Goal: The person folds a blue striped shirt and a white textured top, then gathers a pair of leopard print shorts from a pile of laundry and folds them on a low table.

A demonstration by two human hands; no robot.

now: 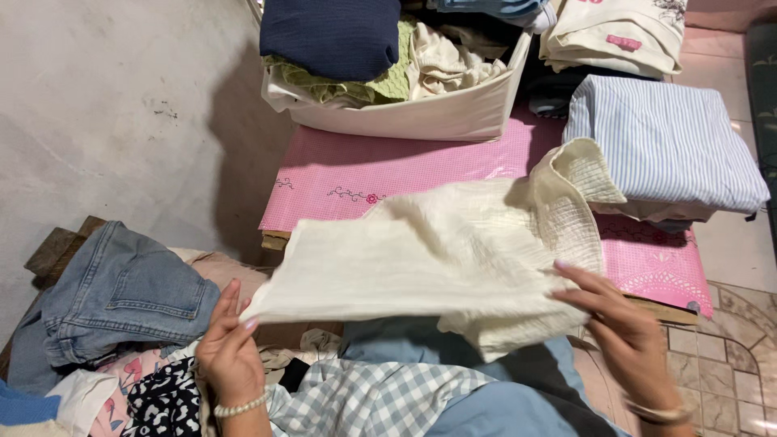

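Single head-worn view, aimed steeply downward from close range; pink patterned low desk (340, 182) seen ahead, grey wall (105, 113) at left.

Left hand (229, 350): low in view, palm turned away, fingers extended upward and slightly spread, fingertips pinching a cloth edge.
Left wrist: bent back, ringed by a pale beaded bracelet.
Right hand (627, 336): back facing up, fingers stretched leftward, gripping cloth.
Right wrist: lower right corner, wearing a thin bangle.
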